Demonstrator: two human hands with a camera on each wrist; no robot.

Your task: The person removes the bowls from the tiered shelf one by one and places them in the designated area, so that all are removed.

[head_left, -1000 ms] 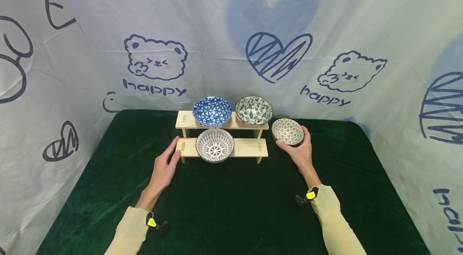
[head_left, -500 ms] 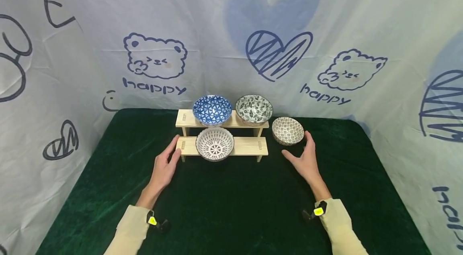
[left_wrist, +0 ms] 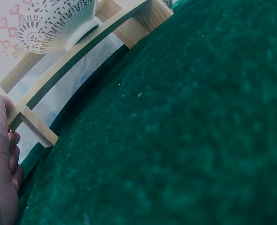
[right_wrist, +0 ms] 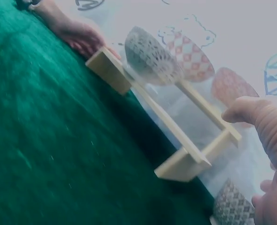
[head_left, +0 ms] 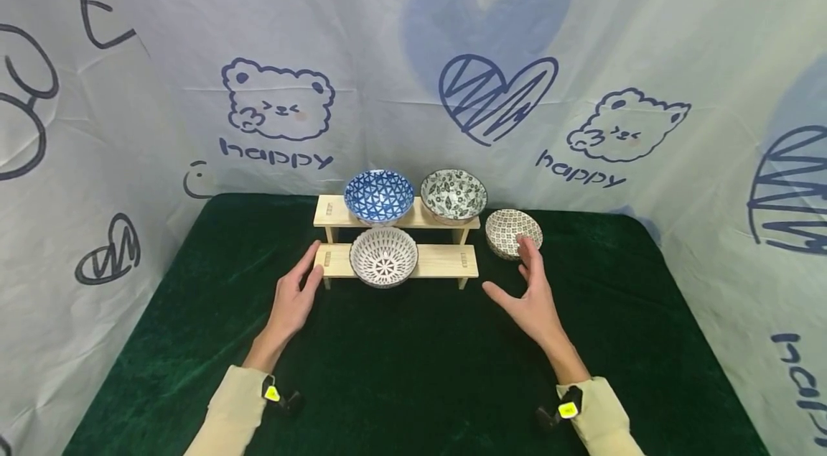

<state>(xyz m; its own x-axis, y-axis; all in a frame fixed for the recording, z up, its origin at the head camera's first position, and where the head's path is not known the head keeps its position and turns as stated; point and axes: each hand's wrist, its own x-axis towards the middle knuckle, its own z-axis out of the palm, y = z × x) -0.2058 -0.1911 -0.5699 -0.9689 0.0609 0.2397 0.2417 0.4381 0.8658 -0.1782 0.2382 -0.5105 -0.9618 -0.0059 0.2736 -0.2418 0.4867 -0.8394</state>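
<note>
A two-step wooden display stand [head_left: 446, 262] stands on green cloth. My left hand [head_left: 292, 305] holds the left end of its lower step, with thumb and forefinger at the front and back corners. On that step sits a white bowl with a dark petal pattern [head_left: 384, 258]. The upper step bears a blue-patterned bowl [head_left: 378, 197] and a green leaf-patterned bowl [head_left: 454, 195]. To the right of the stand, a brown checked bowl [head_left: 507, 228] rests on the cloth. My right hand [head_left: 533, 301], fingers spread and holding nothing, is in front of it; a fingertip overlaps its rim in the head view.
A dark green velvet cloth [head_left: 413, 370] covers the table. Behind and at both sides hangs a pale curtain [head_left: 388, 32] with blue drawings, close behind the stand's upper step.
My right hand has let go of the brown checked bowl, drawn back toward me and then shifted left. The bowl stays beside the stand. My left hand has kept its place.
</note>
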